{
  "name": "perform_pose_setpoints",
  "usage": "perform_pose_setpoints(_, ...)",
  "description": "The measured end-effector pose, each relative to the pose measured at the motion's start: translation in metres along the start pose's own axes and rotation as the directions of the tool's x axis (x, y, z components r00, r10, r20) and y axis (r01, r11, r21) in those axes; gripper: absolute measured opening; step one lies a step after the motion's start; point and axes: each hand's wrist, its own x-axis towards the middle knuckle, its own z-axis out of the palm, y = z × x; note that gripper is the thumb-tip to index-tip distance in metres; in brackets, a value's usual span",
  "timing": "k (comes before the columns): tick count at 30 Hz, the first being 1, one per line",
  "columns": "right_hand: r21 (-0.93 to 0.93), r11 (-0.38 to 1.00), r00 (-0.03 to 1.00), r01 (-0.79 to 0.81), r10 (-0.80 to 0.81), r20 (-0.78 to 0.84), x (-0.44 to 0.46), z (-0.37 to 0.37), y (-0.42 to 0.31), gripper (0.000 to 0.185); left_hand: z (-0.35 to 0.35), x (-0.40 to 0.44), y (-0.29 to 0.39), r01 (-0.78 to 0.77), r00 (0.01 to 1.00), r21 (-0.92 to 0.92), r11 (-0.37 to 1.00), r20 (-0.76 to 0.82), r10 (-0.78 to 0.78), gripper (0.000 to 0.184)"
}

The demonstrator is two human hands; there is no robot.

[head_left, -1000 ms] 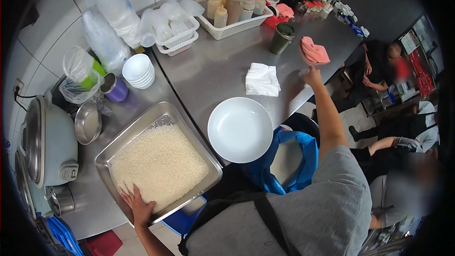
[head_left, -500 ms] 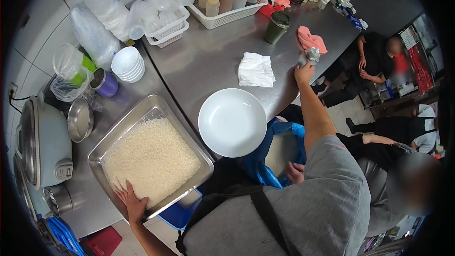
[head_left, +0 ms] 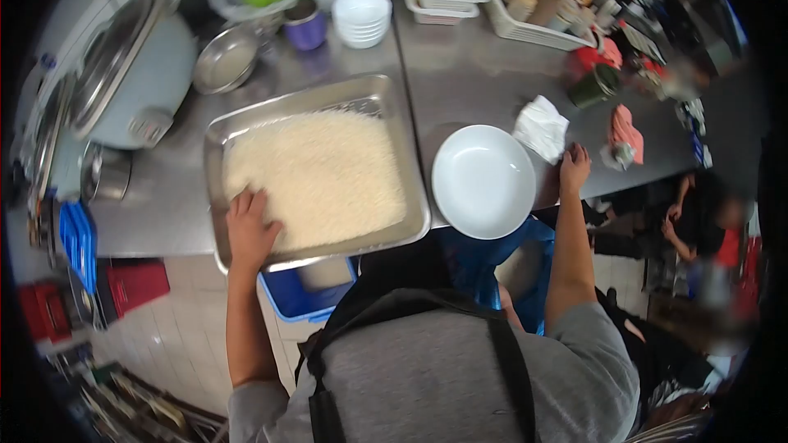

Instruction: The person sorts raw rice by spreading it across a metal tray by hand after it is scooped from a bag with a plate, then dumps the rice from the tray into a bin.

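My left hand (head_left: 253,226) lies on the rice (head_left: 324,176), fingers spread, at the near left corner of the deep metal tray (head_left: 417,197). White grains fill most of the tray. My right hand (head_left: 575,170) rests on the counter's front edge with loosely bent fingers; I see nothing held in it. It is just right of the wide white bowl (head_left: 483,182), near the folded white paper napkin (head_left: 542,129). Further right lies a pink cloth (head_left: 625,133) with a small crumpled silvery thing (head_left: 621,155) on its near end.
A blue plastic bag (head_left: 533,254) hangs below the counter by the bowl, with part of another person's arm beside it. Behind the tray stand stacked white bowls (head_left: 362,20), a purple cup (head_left: 304,25) and a metal bowl (head_left: 226,61). A rice cooker (head_left: 135,74) is left; a person (head_left: 706,221) is right.
The view has turned and shifted, so the counter lies more level. My right hand has drawn back from the silvery thing by the pink cloth to the counter edge. My left hand remains on the rice.
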Motion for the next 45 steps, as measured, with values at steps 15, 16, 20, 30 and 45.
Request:
perform_pose_setpoints(15,0.327,0.741,0.637,0.587,-0.672,0.379,-0.175,-0.14,-0.272,0.045,0.019,0.022,0.057,-0.425,0.904,-0.013,0.905,0.042,0.425,0.071)
perform_pose_setpoints(16,0.364,0.726,0.639,0.583,-0.687,0.347,-0.175,-0.136,-0.271,0.044,0.027,0.025,0.06,-0.462,0.886,0.019,0.887,0.07,0.459,0.072)
perform_pose_setpoints(20,0.392,0.672,0.598,0.628,-0.739,0.31,-0.154,-0.125,-0.275,0.041,0.05,0.05,0.073,-0.527,0.85,0.053,0.848,0.033,0.526,0.068)
perform_pose_setpoints(30,0.305,0.62,0.588,0.723,-0.784,0.201,-0.106,-0.08,-0.304,0.056,0.061,0.103,0.091,-0.467,0.879,0.106,0.878,0.164,0.447,0.064)
perform_pose_setpoints(45,0.663,0.303,0.115,0.685,-0.943,0.312,-0.134,-0.08,-0.279,0.104,0.025,0.07,-0.007,0.011,0.996,0.134,0.991,0.084,-0.022,0.071)
